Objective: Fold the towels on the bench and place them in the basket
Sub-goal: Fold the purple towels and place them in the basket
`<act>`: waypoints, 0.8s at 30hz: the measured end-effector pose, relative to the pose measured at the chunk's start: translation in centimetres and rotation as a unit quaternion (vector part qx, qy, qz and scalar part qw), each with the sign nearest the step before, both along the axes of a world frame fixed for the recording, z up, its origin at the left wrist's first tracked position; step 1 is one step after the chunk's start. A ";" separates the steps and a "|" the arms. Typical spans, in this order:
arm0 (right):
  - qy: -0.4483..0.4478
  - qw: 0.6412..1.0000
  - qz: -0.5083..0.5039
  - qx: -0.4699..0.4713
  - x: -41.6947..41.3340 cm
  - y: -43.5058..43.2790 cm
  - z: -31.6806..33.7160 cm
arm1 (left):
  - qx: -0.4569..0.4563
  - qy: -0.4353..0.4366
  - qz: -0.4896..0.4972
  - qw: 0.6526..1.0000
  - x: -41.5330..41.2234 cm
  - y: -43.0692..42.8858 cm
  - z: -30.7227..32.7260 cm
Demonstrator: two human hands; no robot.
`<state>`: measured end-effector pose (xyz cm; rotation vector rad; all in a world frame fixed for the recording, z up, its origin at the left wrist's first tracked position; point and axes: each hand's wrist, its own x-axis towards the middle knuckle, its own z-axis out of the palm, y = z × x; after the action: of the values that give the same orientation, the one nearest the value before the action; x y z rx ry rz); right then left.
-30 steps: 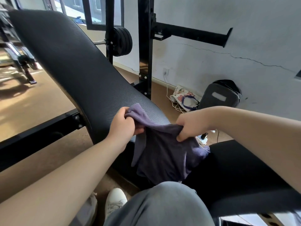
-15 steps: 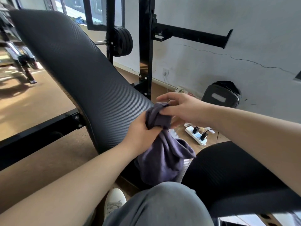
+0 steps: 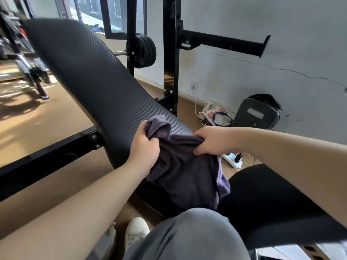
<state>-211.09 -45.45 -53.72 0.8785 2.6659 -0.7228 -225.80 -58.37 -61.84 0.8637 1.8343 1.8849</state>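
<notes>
A dark purple towel (image 3: 185,171) hangs between my two hands at the low end of the black inclined bench pad (image 3: 84,77). My left hand (image 3: 144,149) grips its upper left corner, bunched against the pad. My right hand (image 3: 212,141) pinches the top edge further right. The rest of the cloth drapes down over the gap between the pad and the black seat (image 3: 266,199), reaching my grey-trousered knee (image 3: 187,235). No basket is in view.
A black rack upright (image 3: 170,59) with a weight plate (image 3: 145,51) stands behind the bench. On the floor by the cracked wall lie a printed bag (image 3: 216,114), a black backpack (image 3: 257,113) and a white power strip (image 3: 232,160). My white shoe (image 3: 136,231) rests below.
My hands, bunched together on the towel half a second ago, have pulled apart, spreading the top edge. My right hand moved right and took hold of the edge.
</notes>
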 end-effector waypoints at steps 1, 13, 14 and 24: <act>0.048 0.999 -0.022 -0.003 -0.1 0.2 0.0 | 0.007 0.007 -0.030 0.999 0.4 -0.1 0.0; 0.254 0.904 -0.124 -0.321 -0.1 0.5 1.4 | -0.014 0.033 -0.118 0.992 2.4 0.8 -0.6; 0.235 0.912 -0.120 -0.313 -0.1 0.7 1.5 | -0.017 0.019 -0.091 0.996 2.0 0.8 -0.7; 0.168 0.983 -0.067 -0.043 -0.9 0.0 2.3 | -0.261 0.090 -0.029 0.961 -2.0 -1.3 0.1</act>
<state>-211.99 -45.45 -51.44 0.9983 2.8539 -1.0990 -227.85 -59.69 -61.75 0.8996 2.2345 1.2171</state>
